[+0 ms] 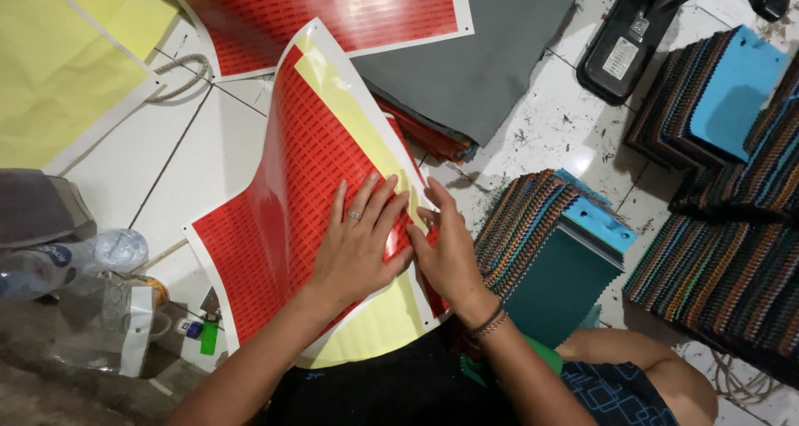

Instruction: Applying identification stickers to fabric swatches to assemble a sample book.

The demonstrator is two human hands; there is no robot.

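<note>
Head view: your left hand (359, 241) lies flat, fingers spread, pressing on the red sticker sheet (287, 201) that rests across your lap. Your right hand (448, 247), just right of the left hand, pinches the sheet's edge where yellow backing (354, 110) shows. From your left hand the sheet's long axis runs away, toward the grey sheet (478, 60) beyond.

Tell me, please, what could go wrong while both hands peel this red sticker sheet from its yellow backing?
The red sticker sheet bows upward, so it might crease under the left hand. The right hand picks at an edge near the yellow backing; the strip could tear.
</note>
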